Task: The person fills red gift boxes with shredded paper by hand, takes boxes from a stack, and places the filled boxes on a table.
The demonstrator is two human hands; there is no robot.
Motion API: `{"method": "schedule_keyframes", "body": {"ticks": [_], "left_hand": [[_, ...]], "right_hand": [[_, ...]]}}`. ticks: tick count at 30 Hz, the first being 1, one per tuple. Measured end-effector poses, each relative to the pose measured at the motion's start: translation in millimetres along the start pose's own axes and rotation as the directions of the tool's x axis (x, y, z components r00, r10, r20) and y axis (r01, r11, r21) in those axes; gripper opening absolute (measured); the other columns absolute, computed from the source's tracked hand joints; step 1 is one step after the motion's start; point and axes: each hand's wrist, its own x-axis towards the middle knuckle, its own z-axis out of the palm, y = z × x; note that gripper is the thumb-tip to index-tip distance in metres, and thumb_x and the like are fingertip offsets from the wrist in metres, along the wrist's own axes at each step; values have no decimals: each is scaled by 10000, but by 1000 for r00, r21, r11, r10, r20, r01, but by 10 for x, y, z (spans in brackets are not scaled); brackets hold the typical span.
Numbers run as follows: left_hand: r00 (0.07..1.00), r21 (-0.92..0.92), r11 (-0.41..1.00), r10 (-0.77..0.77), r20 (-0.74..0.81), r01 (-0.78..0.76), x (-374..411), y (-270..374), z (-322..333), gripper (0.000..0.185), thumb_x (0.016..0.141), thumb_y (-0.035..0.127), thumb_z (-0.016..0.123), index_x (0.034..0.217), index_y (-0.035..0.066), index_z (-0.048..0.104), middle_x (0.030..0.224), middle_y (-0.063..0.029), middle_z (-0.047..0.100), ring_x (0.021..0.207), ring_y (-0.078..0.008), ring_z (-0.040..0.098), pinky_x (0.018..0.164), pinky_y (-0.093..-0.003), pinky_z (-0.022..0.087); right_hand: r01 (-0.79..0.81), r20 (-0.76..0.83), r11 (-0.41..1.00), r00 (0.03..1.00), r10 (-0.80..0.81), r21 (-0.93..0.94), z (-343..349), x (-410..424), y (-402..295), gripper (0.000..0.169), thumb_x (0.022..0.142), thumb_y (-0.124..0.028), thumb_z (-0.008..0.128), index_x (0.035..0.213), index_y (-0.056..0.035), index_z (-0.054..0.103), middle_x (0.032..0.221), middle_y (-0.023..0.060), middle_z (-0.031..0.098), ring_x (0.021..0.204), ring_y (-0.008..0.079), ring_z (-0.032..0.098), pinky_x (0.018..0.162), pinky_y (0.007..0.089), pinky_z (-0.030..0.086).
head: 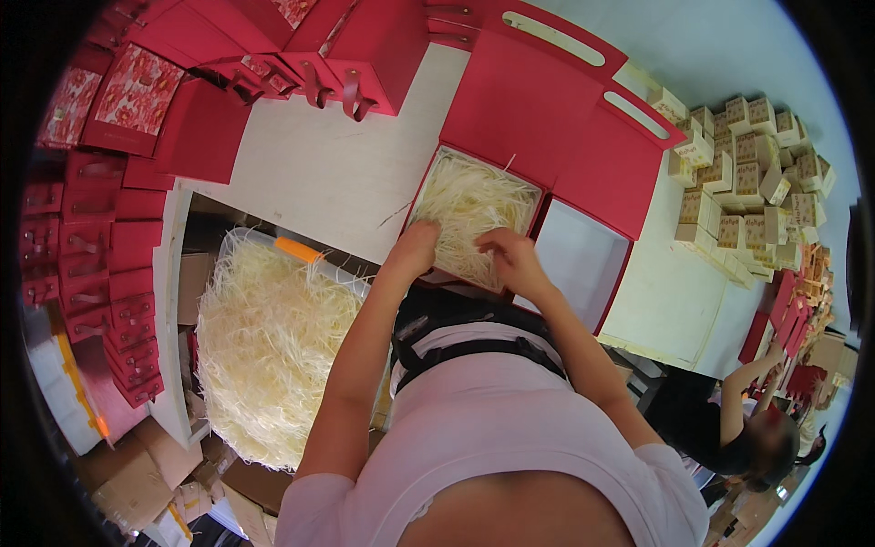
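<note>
Before me on the white table stands a red gift box [545, 198] with its lid [523, 96] folded back. Pale shredded paper filler [472, 195] fills its tray up to the rim. At the tray's left front edge, my left hand [417, 247] touches the filler, its fingertips hidden from view. My right hand [511, 256] hovers over or touches the filler at the right front, fingers bent and partly apart; I see nothing plainly gripped. Just right of it, a second red box [577, 256] lies open, its white inside bare.
A clear plastic tub [249, 236] with an orange handle [299, 249], heaped with shredded filler, sits left below the tabletop [321, 157]. Red boxes [369, 61] with ribbon handles are stacked left and behind. Small printed cartons [731, 184] are piled right. Another person [718, 410] works farther right.
</note>
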Motion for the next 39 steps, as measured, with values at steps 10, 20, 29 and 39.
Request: {"method": "schedule_keyframes", "body": {"ticks": [10,20,29,39], "left_hand": [[545,-394,917,-363,-756,65,-1440,-432,-558,366,642,-106,422,936,53,573,1025,-147,532,912,-303,522,764,-358,432],[-118,-283,50,-829,-547,958,-3638,-1100,216,733,618,315,696,1251,163,359,1323,-160,266,1216,-376,243,943,-532,254],[117,-537,412,-859,-498,736,-4134,-1685,943,562,613,10,633,1142,95,463,1001,-215,535,951,-368,502,812,-386,426],[174,-666,638,-759,-627,387,-4613,-676,-834,368,631,-34,572,995,14,560,799,-138,595,669,-183,571,614,-280,443]], "right_hand": [[-111,-155,989,980,126,101,-332,-469,-134,177,814,62,413,894,8,562,835,68,581,753,128,537,669,236,429],[202,342,959,931,-125,-200,505,-495,-495,197,747,106,428,858,2,553,730,109,540,652,194,547,595,272,429],[376,694,914,699,-172,-151,1090,-529,-821,213,718,112,460,864,-13,552,796,139,553,675,268,566,591,324,451],[485,731,854,513,-450,186,2012,-317,-1415,159,730,73,483,856,-1,545,777,125,544,644,240,546,585,298,439]]}}
